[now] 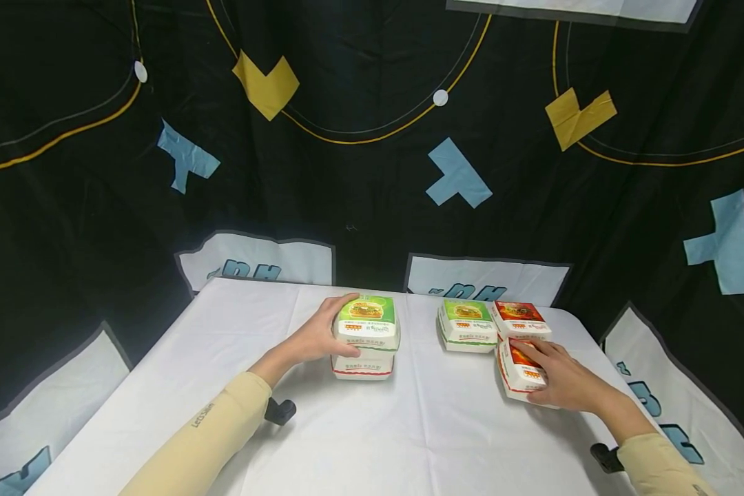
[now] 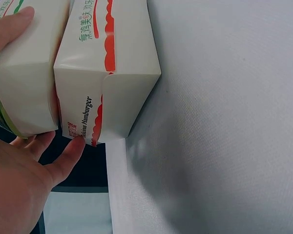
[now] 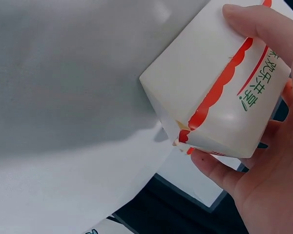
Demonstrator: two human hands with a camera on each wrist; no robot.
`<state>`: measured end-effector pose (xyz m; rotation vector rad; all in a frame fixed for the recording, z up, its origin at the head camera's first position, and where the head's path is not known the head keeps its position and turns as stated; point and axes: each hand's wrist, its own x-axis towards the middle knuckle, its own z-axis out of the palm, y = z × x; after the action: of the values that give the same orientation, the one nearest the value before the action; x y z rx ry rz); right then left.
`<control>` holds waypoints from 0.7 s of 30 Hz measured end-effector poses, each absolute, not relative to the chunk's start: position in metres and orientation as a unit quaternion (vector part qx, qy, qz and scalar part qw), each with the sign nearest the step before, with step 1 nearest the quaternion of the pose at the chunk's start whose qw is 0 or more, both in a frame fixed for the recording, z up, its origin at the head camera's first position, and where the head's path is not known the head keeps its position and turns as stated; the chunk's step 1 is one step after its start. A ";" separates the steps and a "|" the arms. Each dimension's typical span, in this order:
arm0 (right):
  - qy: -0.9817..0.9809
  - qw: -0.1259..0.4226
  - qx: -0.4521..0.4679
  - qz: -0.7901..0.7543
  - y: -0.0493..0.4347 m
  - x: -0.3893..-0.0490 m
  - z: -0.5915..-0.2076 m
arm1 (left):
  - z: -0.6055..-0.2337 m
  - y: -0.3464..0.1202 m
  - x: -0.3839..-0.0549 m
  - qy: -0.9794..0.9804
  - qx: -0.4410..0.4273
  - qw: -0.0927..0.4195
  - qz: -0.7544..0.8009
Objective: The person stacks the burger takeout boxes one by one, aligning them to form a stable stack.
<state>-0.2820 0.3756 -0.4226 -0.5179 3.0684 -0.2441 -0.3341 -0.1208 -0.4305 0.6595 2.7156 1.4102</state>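
Near the middle of the table, a green-topped hamburger box (image 1: 369,324) sits on top of a red-trimmed hamburger box (image 1: 362,366). My left hand (image 1: 318,336) grips the green-topped one from its left side, thumb (image 2: 12,29) on the near face. In the left wrist view a fingertip also touches the lower box (image 2: 122,68). Farther right, my right hand (image 1: 567,380) holds a red-topped hamburger box (image 1: 521,372) across its top and right side. The right wrist view shows this box (image 3: 210,63) at an angle, one bottom corner near the white tabletop.
A green-topped box (image 1: 469,324) and another red-topped box (image 1: 521,318) stand side by side just behind the right-hand box. The white-covered table (image 1: 372,441) ends at a black curtain (image 1: 359,200) with gold and blue shapes.
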 end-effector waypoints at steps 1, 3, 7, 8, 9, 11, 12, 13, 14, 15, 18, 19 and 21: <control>0.983 0.010 -0.166 -0.078 0.375 -0.282 -0.422 | -0.430 -0.121 -0.334 0.867 0.211 0.006 0.451; 0.983 0.006 -0.170 -0.076 0.374 -0.281 -0.421 | -0.430 -0.121 -0.334 0.865 0.213 0.007 0.454; 0.981 -0.003 -0.177 -0.076 0.371 -0.280 -0.419 | -0.430 -0.121 -0.333 0.865 0.214 0.006 0.454; 0.981 -0.006 -0.180 -0.076 0.371 -0.280 -0.419 | -0.430 -0.121 -0.333 0.866 0.214 0.006 0.453; 0.980 -0.007 -0.182 -0.076 0.370 -0.280 -0.418 | -0.431 -0.121 -0.333 0.866 0.213 0.006 0.452; 0.980 -0.009 -0.185 -0.076 0.369 -0.280 -0.417 | -0.431 -0.122 -0.333 0.867 0.213 0.006 0.451; 0.980 -0.009 -0.186 -0.075 0.369 -0.280 -0.417 | -0.431 -0.122 -0.334 0.867 0.213 0.007 0.450; 0.980 -0.009 -0.187 -0.075 0.368 -0.280 -0.416 | -0.431 -0.122 -0.334 0.867 0.212 0.007 0.450; 0.979 -0.010 -0.188 -0.074 0.368 -0.280 -0.415 | -0.431 -0.122 -0.333 0.868 0.212 0.007 0.450; 0.979 -0.010 -0.188 -0.072 0.367 -0.280 -0.415 | -0.431 -0.122 -0.333 0.868 0.212 0.007 0.450; 0.979 -0.015 -0.189 -0.068 0.366 -0.279 -0.412 | -0.429 -0.121 -0.333 0.868 0.210 0.007 0.451; 0.979 -0.017 -0.190 -0.067 0.366 -0.279 -0.411 | -0.429 -0.121 -0.333 0.868 0.210 0.007 0.450; 0.980 -0.019 -0.190 -0.064 0.365 -0.278 -0.408 | -0.429 -0.121 -0.333 0.869 0.208 0.009 0.449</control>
<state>-0.2779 0.3652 -0.4078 -0.6026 3.1148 -0.2043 -0.3331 -0.1209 -0.4286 0.6500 2.7155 1.4021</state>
